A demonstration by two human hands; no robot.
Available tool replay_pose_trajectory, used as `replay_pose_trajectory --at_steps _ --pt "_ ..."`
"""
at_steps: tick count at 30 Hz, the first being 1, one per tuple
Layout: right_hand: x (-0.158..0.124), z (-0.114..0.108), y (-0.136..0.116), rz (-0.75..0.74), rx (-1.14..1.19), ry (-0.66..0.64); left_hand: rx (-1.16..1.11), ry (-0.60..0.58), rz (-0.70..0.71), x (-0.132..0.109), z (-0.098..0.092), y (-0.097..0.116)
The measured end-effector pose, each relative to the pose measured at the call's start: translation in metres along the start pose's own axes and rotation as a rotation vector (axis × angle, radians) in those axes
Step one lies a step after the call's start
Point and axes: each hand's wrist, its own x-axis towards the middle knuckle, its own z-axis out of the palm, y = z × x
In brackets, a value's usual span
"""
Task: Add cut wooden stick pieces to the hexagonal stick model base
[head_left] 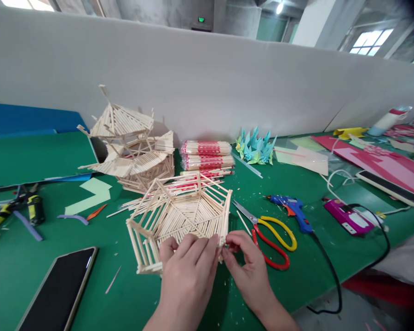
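An open, many-sided basket (179, 216) built of thin wooden sticks sits on the green table, its slatted floor showing inside. My left hand (189, 266) is closed over its near wall, hiding part of that side. At the near right corner, my right hand (246, 266) has thumb and fingers pinched together, touching or almost touching the basket. Whatever lies between those fingertips is too small to make out. Just right of the basket lie scissors (271, 230) with one red and one yellow handle, blades partly apart. Loose sticks (127, 207) lie behind the basket.
A tiered stick pagoda (131, 147) stands behind left. Bundled sticks (207, 154) and blue folded-paper shapes (255, 146) line the back. A blue glue gun (293, 209), its cable, and a purple power block (348, 216) are right. Phone (60, 287) and pliers (20, 207) lie left.
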Motion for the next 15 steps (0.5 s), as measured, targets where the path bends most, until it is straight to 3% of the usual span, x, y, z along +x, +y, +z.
replay_pose_trajectory --at_steps 5,10,15 --pt "-0.005 0.0 0.0 0.067 -0.007 0.002 0.048 0.08 -0.009 -0.01 -0.004 -0.001" --pt "-0.012 -0.002 0.007 0.15 0.021 0.054 0.003 0.197 0.004 -0.045 -0.023 -0.009" --pt "-0.023 -0.011 0.014 0.148 0.025 0.244 -0.124 0.277 -0.197 -0.083 -0.035 -0.016"
